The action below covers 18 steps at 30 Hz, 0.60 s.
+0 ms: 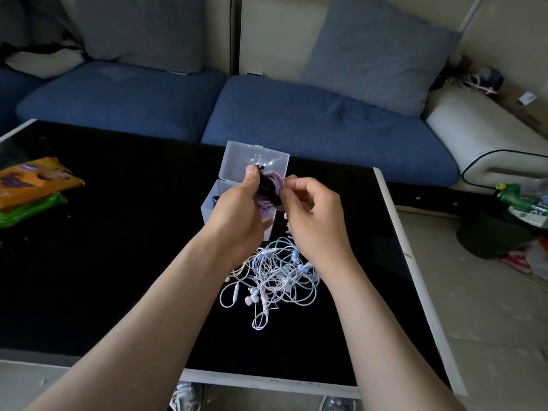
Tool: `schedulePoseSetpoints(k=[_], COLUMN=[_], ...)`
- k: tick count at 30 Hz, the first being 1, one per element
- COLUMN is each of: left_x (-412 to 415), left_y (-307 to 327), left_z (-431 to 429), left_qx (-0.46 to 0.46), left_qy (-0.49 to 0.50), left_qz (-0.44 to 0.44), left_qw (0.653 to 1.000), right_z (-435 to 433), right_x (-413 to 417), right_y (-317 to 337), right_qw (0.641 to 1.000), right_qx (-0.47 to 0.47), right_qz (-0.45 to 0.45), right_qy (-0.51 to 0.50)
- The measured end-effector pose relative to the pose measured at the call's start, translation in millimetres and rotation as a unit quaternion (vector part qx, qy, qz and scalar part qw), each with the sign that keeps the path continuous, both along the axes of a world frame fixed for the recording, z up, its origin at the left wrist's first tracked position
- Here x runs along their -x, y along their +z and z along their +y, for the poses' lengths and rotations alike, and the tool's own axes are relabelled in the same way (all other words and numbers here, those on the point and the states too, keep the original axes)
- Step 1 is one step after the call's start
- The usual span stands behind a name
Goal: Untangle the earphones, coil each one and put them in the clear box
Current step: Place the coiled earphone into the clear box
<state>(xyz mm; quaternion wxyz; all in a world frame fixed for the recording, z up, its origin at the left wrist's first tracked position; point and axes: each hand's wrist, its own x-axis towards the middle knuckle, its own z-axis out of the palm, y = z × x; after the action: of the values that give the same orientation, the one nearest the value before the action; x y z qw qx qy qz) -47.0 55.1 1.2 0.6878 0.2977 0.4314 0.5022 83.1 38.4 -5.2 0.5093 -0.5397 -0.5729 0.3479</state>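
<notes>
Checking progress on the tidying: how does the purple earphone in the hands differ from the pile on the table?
The purple earphone is wound into a tight coil; the pile is a loose tangle. The purple earphone is held up by the left hand and right hand; the pile lies on the table. The purple earphone is one colour; the pile mixes white, blue and pink cords. Both are thin wired earphones.

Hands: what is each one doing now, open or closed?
Left hand: closed, holding the coiled purple earphone.
Right hand: closed, pinching the same coil's right side.
</notes>
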Motion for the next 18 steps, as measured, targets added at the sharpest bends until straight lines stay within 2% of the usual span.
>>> schedulePoseSetpoints(k=[4,8,12,18], left_x=[13,17,21,25], left_y=[-4,-4,-6,-8], left_z=[5,12,19,24], left_qx=[-0.009,-0.01,-0.01,-0.022], left_qy=[0.001,0.008,0.006,0.04], left_qz=[0.03,0.013,-0.017,-0.012], left_qw=[1.0,1.0,1.0,0.999], right_z=[4,8,14,19], right_x=[0,5,14,24], right_y=[2,3,-1,0], right_qw=[1.0,0.999,0.998,1.0], right_qx=[0.002,-0.029,-0.017,-0.005], right_qz=[0.003,-0.03,-0.056,-0.008], right_qy=[0.011,-0.003,0.001,0.014])
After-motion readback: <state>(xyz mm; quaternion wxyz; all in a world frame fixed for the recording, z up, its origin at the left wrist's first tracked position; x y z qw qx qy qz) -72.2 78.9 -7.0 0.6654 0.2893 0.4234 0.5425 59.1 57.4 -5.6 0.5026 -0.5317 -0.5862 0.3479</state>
